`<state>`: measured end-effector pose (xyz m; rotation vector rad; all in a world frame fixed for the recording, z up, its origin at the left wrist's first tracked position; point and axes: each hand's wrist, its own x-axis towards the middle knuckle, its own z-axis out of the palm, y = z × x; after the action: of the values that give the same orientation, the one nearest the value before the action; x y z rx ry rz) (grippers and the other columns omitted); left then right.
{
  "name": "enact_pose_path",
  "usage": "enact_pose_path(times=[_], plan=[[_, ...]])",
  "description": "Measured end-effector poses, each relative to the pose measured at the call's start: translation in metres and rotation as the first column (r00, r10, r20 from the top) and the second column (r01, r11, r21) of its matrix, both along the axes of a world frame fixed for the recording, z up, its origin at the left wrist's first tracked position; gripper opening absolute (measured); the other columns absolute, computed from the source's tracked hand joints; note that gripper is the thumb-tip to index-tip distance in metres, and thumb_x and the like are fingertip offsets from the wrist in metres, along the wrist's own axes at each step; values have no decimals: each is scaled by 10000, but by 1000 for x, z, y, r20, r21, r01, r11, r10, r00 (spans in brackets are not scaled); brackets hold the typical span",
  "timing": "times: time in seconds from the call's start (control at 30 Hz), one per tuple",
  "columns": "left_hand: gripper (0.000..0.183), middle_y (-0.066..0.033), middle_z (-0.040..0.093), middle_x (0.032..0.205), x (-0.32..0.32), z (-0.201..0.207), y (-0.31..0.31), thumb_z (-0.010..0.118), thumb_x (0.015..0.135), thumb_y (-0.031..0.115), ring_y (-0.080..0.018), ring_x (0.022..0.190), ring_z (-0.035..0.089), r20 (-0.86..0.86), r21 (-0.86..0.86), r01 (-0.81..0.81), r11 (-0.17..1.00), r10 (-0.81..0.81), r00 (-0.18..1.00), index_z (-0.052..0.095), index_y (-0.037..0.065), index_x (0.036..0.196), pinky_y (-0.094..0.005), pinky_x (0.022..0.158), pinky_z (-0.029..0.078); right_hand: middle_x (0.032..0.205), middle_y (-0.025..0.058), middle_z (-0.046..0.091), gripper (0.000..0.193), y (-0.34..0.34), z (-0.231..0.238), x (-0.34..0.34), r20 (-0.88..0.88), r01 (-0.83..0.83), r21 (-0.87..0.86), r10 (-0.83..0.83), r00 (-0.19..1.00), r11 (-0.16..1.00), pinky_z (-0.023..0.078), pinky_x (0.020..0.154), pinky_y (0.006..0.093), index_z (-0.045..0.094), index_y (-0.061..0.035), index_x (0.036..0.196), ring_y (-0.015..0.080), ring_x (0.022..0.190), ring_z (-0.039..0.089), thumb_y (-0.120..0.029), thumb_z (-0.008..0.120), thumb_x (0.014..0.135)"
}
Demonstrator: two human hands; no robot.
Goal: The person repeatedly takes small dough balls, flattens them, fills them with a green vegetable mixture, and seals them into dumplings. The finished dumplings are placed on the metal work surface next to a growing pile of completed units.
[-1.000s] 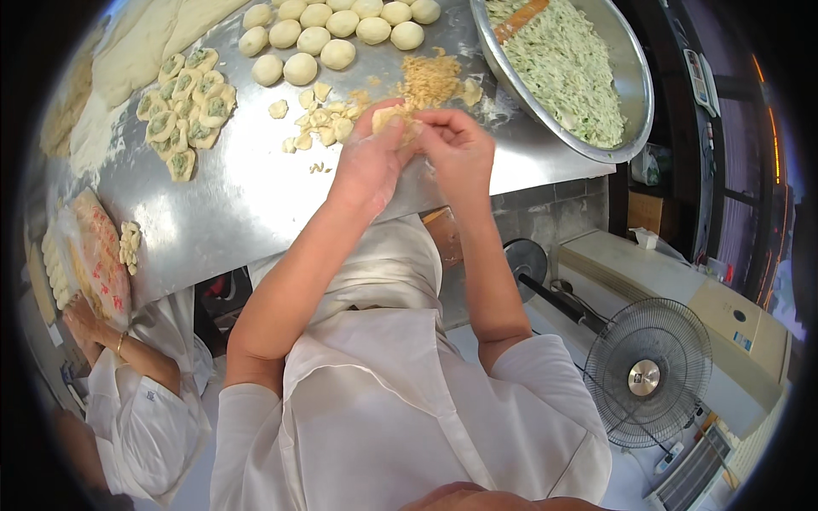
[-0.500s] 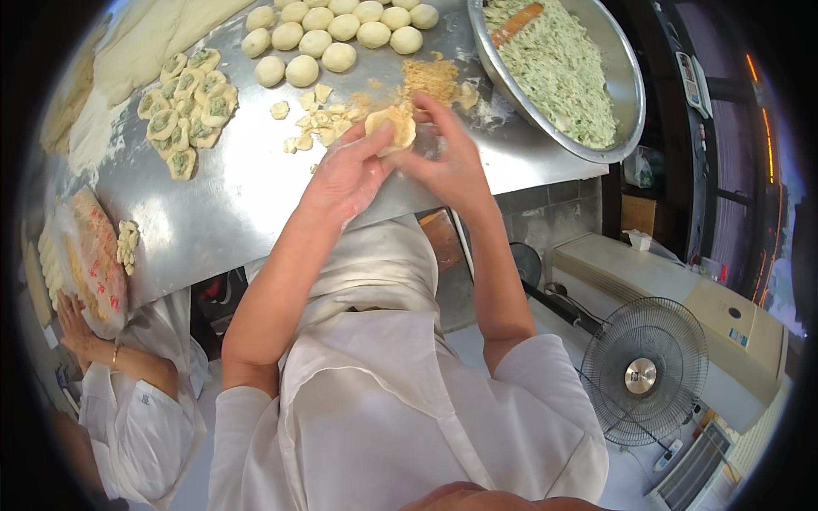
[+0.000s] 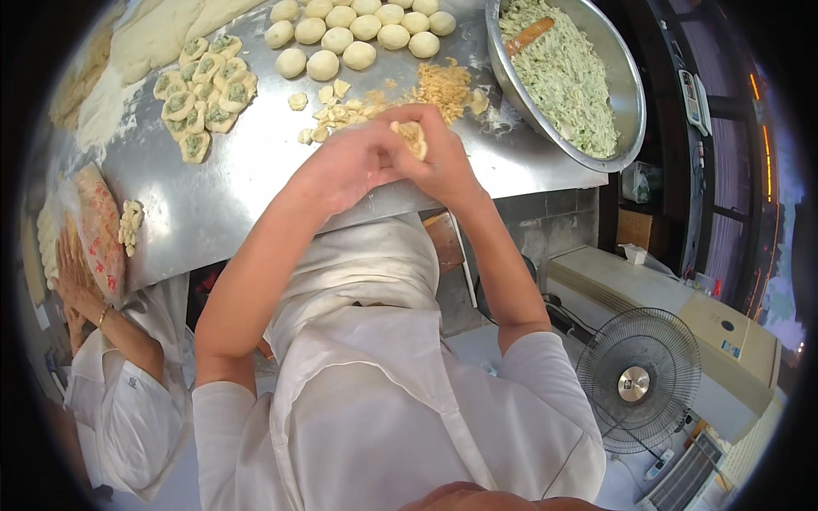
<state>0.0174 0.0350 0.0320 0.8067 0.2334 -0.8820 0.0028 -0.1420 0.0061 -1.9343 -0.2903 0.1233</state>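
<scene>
Above the table's near edge, my right hand [image 3: 443, 160] is closed around a small cupped round of dough [image 3: 413, 139] whose pale rim shows between thumb and forefinger. My left hand [image 3: 354, 157], slightly blurred, presses in from the other side with its fingers curled against the same dough; its fingertips are partly hidden. Just beyond the hands lie crumbly tan paste [image 3: 439, 87] and small broken dough bits [image 3: 339, 112]. Behind them sit rows of smooth dough balls [image 3: 359, 55]. A cluster of folded dough pieces with green filling [image 3: 204, 92] lies to the left.
A large metal bowl [image 3: 635, 128] of shredded green-and-white filling, with a wooden paddle [image 3: 528, 36], stands at the right on the steel table [image 3: 213, 196]. A dough sheet [image 3: 153, 38] spreads at far left. Another person's hands [image 3: 77, 264] rest near a printed plastic bag [image 3: 100, 230]. A fan [image 3: 635, 383] stands lower right.
The dough round lay flat and open between my hands; now it is cupped and closed up in the right hand. My left hand has wrapped over. The view has shifted slightly.
</scene>
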Motion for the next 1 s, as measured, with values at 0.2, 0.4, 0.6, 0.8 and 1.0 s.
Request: enact_pose_path(times=[0.2,0.4,0.6,0.8,1.0], plan=[[278,-122,627,1134,-2,-11,5,508,1069,187,-226,1022,659,-147,20,-200,979,201,969,537,-21,1252,-389,1033,538,1294,123,659,618,18,-1,3,33,-12,102,8,999,995,475,1035,362,499,-35,1361,239,1201,617,-213,788,845],[380,-123,624,1164,-12,-9,-2,532,1071,240,-191,1053,645,-40,-31,-251,967,250,967,510,-36,1331,-362,984,554,1192,177,672,625,17,2,-4,15,43,-69,-42,999,997,524,916,410,523,-48,1328,317,1086,656,-232,818,809],[402,-83,644,1084,-13,-11,8,579,1014,185,-148,1000,648,92,261,-69,963,46,995,496,-24,1348,-345,985,536,1016,185,677,467,29,-5,-1,98,-45,-226,68,993,973,535,787,444,543,-51,1196,383,936,665,-137,747,785],[373,-82,654,1058,-21,-4,49,554,998,123,-167,1039,659,6,-19,-46,999,46,999,503,3,1348,-379,1014,530,1119,167,696,479,47,-2,-6,72,-126,-42,129,989,991,538,901,413,513,-57,1258,335,1060,675,-163,710,834],[348,-150,613,1235,-38,-23,74,521,1068,172,-252,1147,647,-231,-238,-209,948,154,961,483,-21,1355,-417,1070,525,1388,157,605,750,70,6,-9,-102,-224,102,234,967,969,451,1076,382,374,-63,1524,280,1288,576,-192,723,873]])
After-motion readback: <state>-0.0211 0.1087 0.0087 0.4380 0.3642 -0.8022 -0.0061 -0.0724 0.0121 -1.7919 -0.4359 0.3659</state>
